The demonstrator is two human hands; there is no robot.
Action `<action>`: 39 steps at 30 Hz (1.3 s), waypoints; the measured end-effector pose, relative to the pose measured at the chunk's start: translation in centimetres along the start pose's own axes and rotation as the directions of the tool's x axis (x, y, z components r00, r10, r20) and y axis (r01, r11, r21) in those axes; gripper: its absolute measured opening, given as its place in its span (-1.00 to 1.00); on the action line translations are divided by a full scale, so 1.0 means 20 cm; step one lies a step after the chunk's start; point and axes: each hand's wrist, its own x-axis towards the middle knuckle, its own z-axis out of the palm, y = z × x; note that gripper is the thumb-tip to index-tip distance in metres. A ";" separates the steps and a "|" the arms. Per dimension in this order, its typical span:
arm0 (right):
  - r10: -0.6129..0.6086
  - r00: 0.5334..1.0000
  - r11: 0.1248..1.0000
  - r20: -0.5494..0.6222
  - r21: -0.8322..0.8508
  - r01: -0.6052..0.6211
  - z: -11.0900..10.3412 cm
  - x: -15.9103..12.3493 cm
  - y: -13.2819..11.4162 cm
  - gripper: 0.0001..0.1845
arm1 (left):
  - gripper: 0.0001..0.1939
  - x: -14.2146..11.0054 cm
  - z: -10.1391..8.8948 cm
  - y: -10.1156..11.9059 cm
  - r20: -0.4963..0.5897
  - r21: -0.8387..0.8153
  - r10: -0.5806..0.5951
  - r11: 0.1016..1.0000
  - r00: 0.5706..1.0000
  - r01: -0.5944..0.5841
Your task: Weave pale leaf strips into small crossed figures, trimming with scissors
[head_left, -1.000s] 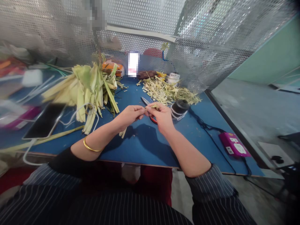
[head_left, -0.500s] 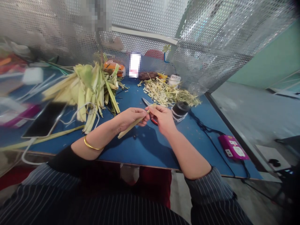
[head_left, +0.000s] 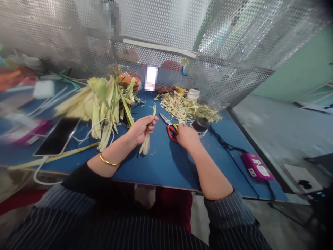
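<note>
My left hand (head_left: 142, 130) is closed, pinching a folded strip of corn husk (head_left: 145, 146); one thin end sticks up above the fingers and the wider part hangs below. My right hand (head_left: 189, 137) is on the scissors (head_left: 171, 134), its fingers closed at the handles, one red and one yellow. The blades lie on the blue table (head_left: 156, 173) with their tips toward the far left. A black cone-shaped spool (head_left: 201, 123) stands just beyond my right hand.
A large heap of corn husks (head_left: 100, 92) lies left of centre, cut scraps (head_left: 179, 104) right of it. A phone (head_left: 57, 136) with a white cable lies at left. A purple power block (head_left: 257, 166) and black cords run along the right edge. Mesh sheeting (head_left: 161, 17) hangs behind.
My right hand has let go of the husk and moved right and down onto the scissors' handles. My left hand keeps the husk, which now hangs more upright. The camera view has shifted slightly.
</note>
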 end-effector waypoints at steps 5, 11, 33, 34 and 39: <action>0.032 0.999 0.994 0.013 0.106 -0.034 -0.02 0.00 -0.02 -0.70 | -0.88 -0.01 0.00 0.02 -0.019 -0.007 -0.002 1.000 1.000 0.002; -0.131 0.987 0.943 -0.089 0.296 0.152 -0.08 -0.12 -0.21 -0.67 | -0.88 -0.01 0.00 0.03 0.025 -0.092 -0.044 0.995 0.999 0.047; 0.128 0.982 0.989 -0.139 0.087 -0.117 -0.16 0.30 0.33 -0.69 | -0.83 -0.01 0.00 -0.01 0.160 0.006 -0.212 0.977 0.964 0.214; 0.149 0.979 0.985 -0.136 0.107 -0.135 -0.17 0.31 0.36 -0.69 | -0.83 -0.01 0.00 -0.01 0.170 0.008 -0.214 0.976 0.962 0.215; 0.074 0.993 0.997 -0.094 0.004 -0.074 -0.18 0.32 0.37 -0.70 | -0.80 -0.01 0.00 -0.02 0.154 0.014 -0.204 0.979 0.967 0.204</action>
